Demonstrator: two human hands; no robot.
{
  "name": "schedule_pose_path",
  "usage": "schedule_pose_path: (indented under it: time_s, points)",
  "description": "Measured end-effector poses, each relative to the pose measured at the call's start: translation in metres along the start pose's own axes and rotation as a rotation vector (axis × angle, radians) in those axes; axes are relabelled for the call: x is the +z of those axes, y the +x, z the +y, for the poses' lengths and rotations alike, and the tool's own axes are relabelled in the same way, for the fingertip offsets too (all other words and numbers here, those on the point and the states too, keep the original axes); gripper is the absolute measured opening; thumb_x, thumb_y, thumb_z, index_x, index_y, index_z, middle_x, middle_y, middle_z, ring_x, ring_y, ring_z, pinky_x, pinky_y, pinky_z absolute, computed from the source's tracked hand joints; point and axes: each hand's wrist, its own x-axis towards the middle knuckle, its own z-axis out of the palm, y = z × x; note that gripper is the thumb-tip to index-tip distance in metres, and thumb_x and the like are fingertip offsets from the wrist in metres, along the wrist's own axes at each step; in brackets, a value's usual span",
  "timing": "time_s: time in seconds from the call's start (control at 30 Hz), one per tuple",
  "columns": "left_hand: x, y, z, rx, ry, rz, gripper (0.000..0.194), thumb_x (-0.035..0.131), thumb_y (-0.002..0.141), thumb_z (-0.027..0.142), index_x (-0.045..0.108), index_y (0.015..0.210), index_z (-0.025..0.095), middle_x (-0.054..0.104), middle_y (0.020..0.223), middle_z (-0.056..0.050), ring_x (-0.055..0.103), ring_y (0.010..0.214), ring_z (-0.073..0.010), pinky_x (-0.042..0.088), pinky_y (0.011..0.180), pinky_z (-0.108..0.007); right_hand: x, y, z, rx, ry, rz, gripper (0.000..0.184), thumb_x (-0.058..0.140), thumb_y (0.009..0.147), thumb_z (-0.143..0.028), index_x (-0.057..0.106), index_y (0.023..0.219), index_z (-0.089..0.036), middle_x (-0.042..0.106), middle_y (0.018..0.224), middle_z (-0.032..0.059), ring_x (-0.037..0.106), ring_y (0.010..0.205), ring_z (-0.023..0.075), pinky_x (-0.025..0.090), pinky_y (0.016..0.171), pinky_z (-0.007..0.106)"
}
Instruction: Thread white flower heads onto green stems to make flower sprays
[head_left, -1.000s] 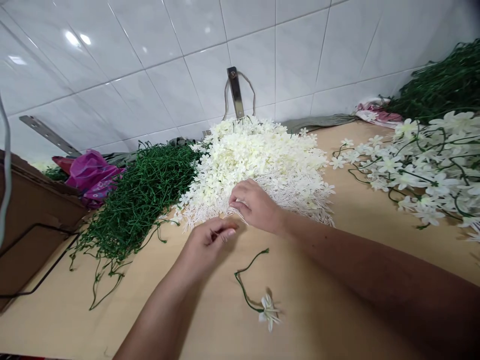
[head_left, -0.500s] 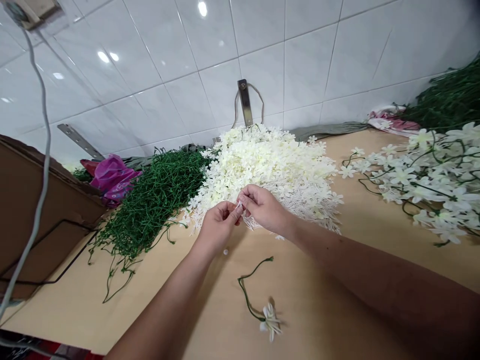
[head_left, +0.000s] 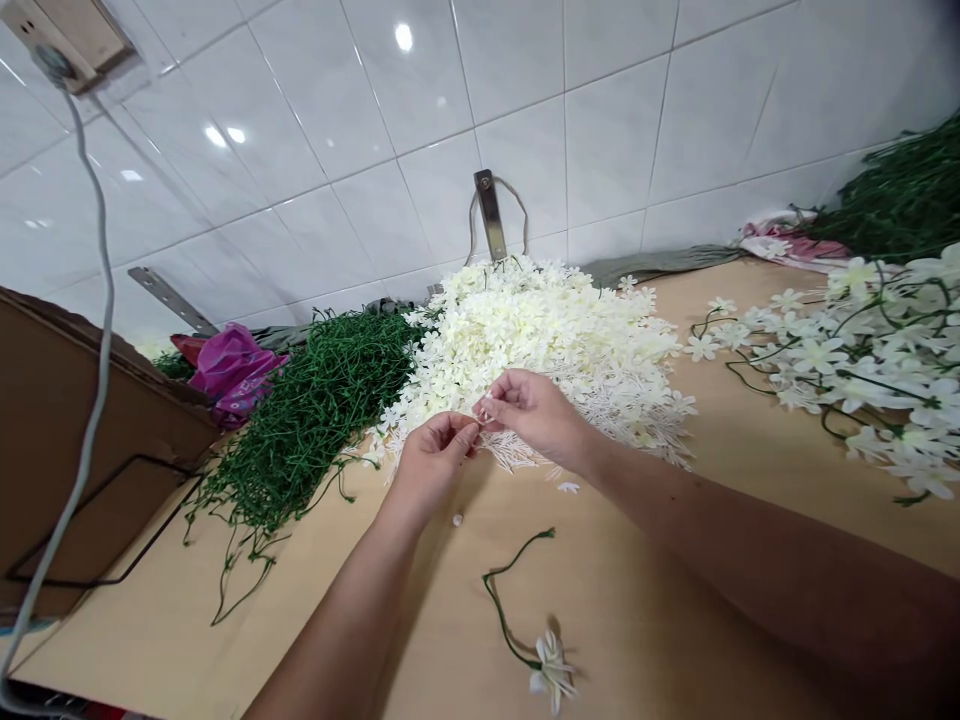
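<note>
White flower nearest, slim white piece in the fingers beyond

White flower (head_left: 553, 664) with its green stem (head_left: 501, 618) lies on the counter (head_left: 645, 620); past it sits a small white scrap (head_left: 457, 520); left hand (head_left: 433, 462) and right hand (head_left: 541, 418) each have a narrow grip, fingertips pinching the slim white piece (head_left: 484, 414), partly hidden, before heaped white flowers (head_left: 540, 320); green stems (head_left: 315, 400) pile alongside; tiled wall (head_left: 615, 130) stands behind.

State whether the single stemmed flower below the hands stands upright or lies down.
Lying down: the flower and its green stem stretch along the tabletop.
</note>
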Motion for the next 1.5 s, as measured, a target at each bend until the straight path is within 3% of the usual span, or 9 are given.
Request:
schedule_pose_path:
  time_s: [0.1,0.23,0.43,0.67,0.8,1.03,1.23,1.33,1.5]
  points:
    - [-0.029,0.014,-0.008,0.082,0.281,0.162,0.016,0.058,0.064,0.029,0.058,0.071,0.015,0.055,0.066,-0.001,0.046,0.059,-0.0110,0.034,0.057,-0.023,-0.008,0.005,-0.007,0.011,-0.007,0.068,0.011,0.051,0.071,-0.011,0.043,0.067,-0.016,0.057,0.064,0.0008,0.052,0.055,0.0073,0.045,0.057,0.026]
    - [-0.062,0.034,-0.021,0.006,0.661,0.247,0.023,0.052,0.068,0.034,0.060,0.082,0.017,0.058,0.076,-0.004,0.049,0.066,-0.0153,0.034,0.059,-0.025,-0.015,0.009,-0.010,-0.034,-0.087,0.137,0.004,0.052,0.070,-0.012,0.049,0.071,-0.015,0.056,0.064,0.0012,0.047,0.052,0.0065,0.040,0.052,0.024]
    - [-0.060,0.049,-0.037,0.000,0.991,0.243,0.027,0.052,0.067,0.037,0.061,0.085,0.020,0.055,0.086,-0.006,0.051,0.068,-0.0167,0.033,0.059,-0.026,-0.014,0.005,-0.007,-0.093,-0.320,0.104,0.013,0.055,0.070,-0.025,0.058,0.074,-0.013,0.056,0.063,0.0017,0.045,0.054,0.0082,0.037,0.053,0.025]
    - [-0.068,0.053,-0.031,-0.022,0.472,0.331,0.017,0.055,0.062,0.033,0.056,0.067,0.016,0.050,0.060,0.000,0.043,0.056,-0.0127,0.031,0.055,-0.025,-0.013,0.005,-0.004,-0.125,-0.429,0.079,0.014,0.050,0.074,-0.023,0.060,0.076,-0.013,0.055,0.064,0.0021,0.043,0.054,0.0085,0.034,0.052,0.024]
    - [-0.072,0.052,-0.022,-0.025,0.377,0.331,0.021,0.056,0.061,0.035,0.053,0.066,0.016,0.048,0.057,0.002,0.041,0.053,-0.0102,0.032,0.053,-0.023,-0.012,0.004,-0.003,-0.140,-0.439,0.048,0.013,0.050,0.073,-0.022,0.059,0.073,-0.013,0.054,0.062,0.0014,0.044,0.055,0.0089,0.035,0.053,0.025]
    - [-0.041,0.038,-0.003,-0.094,-0.061,0.127,0.025,0.066,0.055,0.033,0.051,0.061,0.014,0.049,0.055,0.003,0.043,0.053,-0.0077,0.032,0.051,-0.019,-0.005,0.001,-0.008,-0.119,-0.312,0.020,0.008,0.056,0.070,-0.021,0.059,0.070,-0.014,0.057,0.069,0.0022,0.051,0.066,0.0106,0.040,0.065,0.028]
    - [-0.010,0.021,0.008,-0.032,-0.196,-0.113,0.022,0.063,0.063,0.032,0.052,0.060,0.014,0.045,0.053,0.004,0.039,0.049,-0.0053,0.032,0.050,-0.018,-0.003,0.001,-0.007,0.047,-0.024,-0.046,0.002,0.059,0.067,-0.014,0.057,0.067,-0.014,0.057,0.065,0.0005,0.054,0.064,0.0089,0.044,0.071,0.029]
    - [-0.007,0.020,0.004,-0.064,-0.239,-0.103,0.023,0.064,0.063,0.033,0.052,0.060,0.014,0.045,0.052,0.004,0.039,0.048,-0.0049,0.032,0.049,-0.017,-0.005,0.002,-0.006,0.100,0.080,-0.058,0.004,0.057,0.069,-0.013,0.055,0.065,-0.013,0.056,0.061,-0.0001,0.054,0.061,0.0076,0.045,0.068,0.026]
    - [-0.015,0.025,-0.007,-0.114,-0.273,-0.062,0.028,0.069,0.057,0.034,0.050,0.057,0.014,0.048,0.050,0.004,0.040,0.046,-0.0041,0.032,0.046,-0.015,-0.011,0.008,0.001,0.072,0.013,0.039,0.005,0.058,0.069,-0.016,0.056,0.067,-0.012,0.056,0.059,0.0002,0.052,0.057,0.0074,0.044,0.064,0.025]
